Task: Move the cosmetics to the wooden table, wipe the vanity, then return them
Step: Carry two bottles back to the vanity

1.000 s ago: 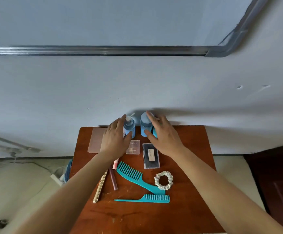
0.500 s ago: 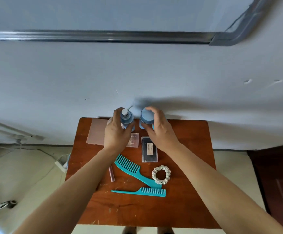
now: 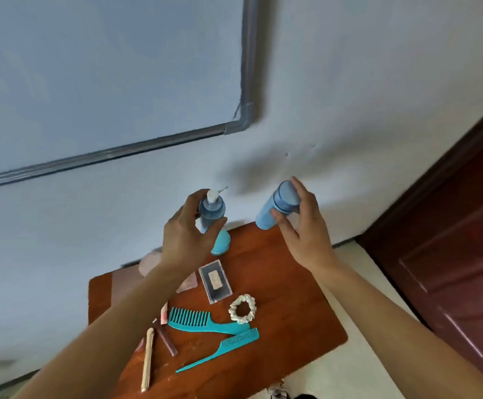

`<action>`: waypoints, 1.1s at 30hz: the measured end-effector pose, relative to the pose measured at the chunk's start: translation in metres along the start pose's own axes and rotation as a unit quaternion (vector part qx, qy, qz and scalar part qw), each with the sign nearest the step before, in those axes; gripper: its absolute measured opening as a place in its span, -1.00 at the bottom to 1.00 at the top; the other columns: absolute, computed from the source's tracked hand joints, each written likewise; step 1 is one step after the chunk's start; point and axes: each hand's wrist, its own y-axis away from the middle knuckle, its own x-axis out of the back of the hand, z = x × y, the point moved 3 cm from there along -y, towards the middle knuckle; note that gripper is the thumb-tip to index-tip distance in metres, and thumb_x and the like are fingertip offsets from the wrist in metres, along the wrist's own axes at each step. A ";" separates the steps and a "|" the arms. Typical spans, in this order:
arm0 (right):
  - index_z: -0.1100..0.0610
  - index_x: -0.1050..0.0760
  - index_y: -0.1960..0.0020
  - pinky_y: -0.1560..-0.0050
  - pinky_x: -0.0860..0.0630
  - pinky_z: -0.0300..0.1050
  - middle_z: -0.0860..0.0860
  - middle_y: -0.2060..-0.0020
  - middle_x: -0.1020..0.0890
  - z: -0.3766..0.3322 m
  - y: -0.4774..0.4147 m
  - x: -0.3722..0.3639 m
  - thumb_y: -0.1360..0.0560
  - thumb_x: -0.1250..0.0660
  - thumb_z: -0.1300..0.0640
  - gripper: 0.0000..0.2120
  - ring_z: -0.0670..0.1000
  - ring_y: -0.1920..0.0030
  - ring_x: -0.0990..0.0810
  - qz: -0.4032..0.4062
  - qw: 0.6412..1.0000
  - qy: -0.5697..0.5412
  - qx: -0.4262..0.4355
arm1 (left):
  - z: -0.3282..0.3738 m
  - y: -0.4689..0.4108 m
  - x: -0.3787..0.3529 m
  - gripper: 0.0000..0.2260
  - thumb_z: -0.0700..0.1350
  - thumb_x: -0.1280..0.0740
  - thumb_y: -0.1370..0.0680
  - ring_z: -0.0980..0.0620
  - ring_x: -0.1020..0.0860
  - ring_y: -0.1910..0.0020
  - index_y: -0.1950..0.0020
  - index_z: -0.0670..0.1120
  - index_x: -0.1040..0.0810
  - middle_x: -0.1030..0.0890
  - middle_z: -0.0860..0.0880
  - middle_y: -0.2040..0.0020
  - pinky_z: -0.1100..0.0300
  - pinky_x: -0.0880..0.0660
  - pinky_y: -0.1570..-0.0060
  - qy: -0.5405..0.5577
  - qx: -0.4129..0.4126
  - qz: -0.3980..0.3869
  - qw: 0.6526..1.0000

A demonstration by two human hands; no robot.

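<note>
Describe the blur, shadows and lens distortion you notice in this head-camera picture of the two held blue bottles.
Head view: the frame is soft and tilted; the pump bottle in the left hand and the capped bottle in the right hand throw a diffuse shadow on the wall; the wide lens stretches the forearms.

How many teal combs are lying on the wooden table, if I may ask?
2. A wide-tooth comb lies mid-table beside the scrunchie; a tail comb lies just nearer the camera. The left forearm covers part of the table, so another could be hidden.
</note>
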 end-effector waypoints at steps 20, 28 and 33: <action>-0.23 0.05 -0.57 -0.22 -0.30 -0.47 -0.24 -0.29 -0.37 -0.057 0.413 0.410 -0.59 -0.25 -0.17 -0.32 -0.28 -0.28 -0.39 0.443 0.823 0.262 -0.240 | 0.405 0.247 -0.222 -0.44 0.02 -0.51 -0.42 0.21 -0.59 0.00 -0.32 0.24 -0.33 -0.52 0.41 -0.05 0.29 -0.53 -0.02 0.244 -0.327 -0.340 0.847; -0.25 0.14 -0.57 -0.07 -0.40 -0.42 -0.10 -0.27 -0.39 -0.107 0.641 0.531 -0.59 -0.21 -0.18 -0.30 -0.40 -0.16 -0.37 0.491 0.741 0.335 -0.313 | 0.550 0.493 -0.274 -0.39 0.00 -0.53 -0.42 0.11 -0.62 -0.04 -0.38 0.19 -0.31 -0.60 0.17 -0.18 0.07 -0.58 -0.09 0.294 -0.380 -0.454 0.751; -0.21 0.14 -0.58 -0.02 -0.25 -0.66 -0.02 -0.25 -0.40 -0.118 0.734 0.589 -0.61 -0.26 -0.07 -0.27 -0.37 -0.18 -0.37 0.525 0.689 0.369 -0.336 | 0.619 0.601 -0.307 -0.36 -0.02 -0.53 -0.43 0.11 -0.61 -0.06 -0.40 0.20 -0.28 -0.60 0.22 -0.16 0.19 -0.53 -0.08 0.295 -0.411 -0.510 0.696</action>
